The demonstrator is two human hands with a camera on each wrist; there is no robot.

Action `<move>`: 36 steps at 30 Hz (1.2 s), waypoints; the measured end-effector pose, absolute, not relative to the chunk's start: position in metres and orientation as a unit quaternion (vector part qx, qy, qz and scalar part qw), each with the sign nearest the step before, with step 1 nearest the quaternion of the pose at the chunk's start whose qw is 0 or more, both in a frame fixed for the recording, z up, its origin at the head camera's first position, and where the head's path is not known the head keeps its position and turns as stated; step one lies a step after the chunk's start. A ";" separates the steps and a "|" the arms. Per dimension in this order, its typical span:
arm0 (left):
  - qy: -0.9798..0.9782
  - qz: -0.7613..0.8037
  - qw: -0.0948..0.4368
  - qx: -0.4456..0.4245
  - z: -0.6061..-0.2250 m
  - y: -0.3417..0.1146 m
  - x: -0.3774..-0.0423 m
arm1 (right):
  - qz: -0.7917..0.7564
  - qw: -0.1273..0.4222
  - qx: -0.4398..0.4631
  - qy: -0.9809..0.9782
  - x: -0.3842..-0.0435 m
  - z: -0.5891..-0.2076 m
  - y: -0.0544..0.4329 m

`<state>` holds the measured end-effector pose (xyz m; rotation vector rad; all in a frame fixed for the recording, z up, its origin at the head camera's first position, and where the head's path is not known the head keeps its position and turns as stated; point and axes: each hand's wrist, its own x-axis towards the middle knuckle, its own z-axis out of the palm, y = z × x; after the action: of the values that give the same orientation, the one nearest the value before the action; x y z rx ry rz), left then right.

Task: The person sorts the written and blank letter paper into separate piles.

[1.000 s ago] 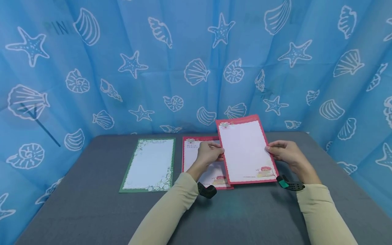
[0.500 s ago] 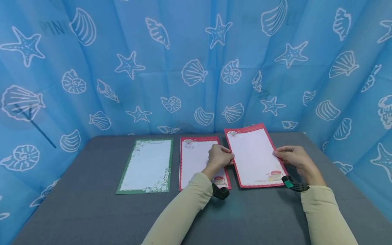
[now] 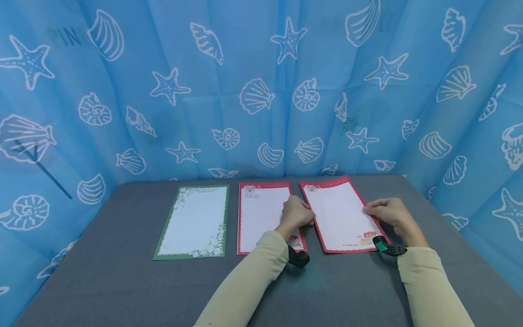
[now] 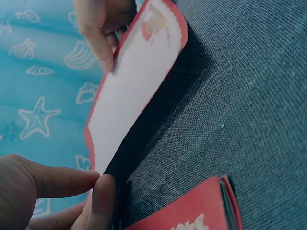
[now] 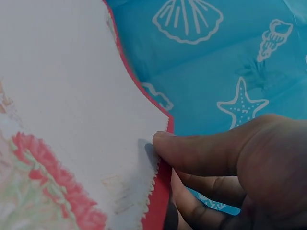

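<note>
Between my two hands is a red-bordered sheet of stationery paper (image 3: 337, 215), with a flower print in one corner and a cake-like print in another. My left hand (image 3: 295, 213) pinches its left edge between thumb and finger. On the opposite edge, my right hand (image 3: 394, 218) pinches it, thumb (image 5: 196, 151) on the printed face. The sheet bows slightly, and a shadow under it shows in the left wrist view. A second red-bordered sheet (image 3: 259, 218) lies flat just left of it, partly hidden by my left hand and wrist; its corner (image 4: 206, 196) looks layered.
A green-bordered sheet (image 3: 196, 222) with floral corners lies flat farther left. All this is on a grey cloth-covered table (image 3: 135, 272). A blue curtain (image 3: 229, 91) with white shells and starfish hangs behind the table's far edge. Both wrists wear black straps (image 3: 390, 247).
Both hands have moved the held sheet right and lowered it toward the table. It overlapped the second red-bordered sheet earlier and now stands beside it.
</note>
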<state>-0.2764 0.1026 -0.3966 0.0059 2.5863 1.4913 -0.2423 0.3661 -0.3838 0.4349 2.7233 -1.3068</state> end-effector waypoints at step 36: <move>0.868 0.493 0.019 0.049 -0.383 0.060 -0.280 | -0.366 -0.023 0.092 0.926 -0.248 -0.371 0.319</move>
<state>-0.2800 0.0605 -0.3826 0.1526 2.6959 1.5306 -0.2476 0.3191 -0.3715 0.2926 2.9525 -1.1662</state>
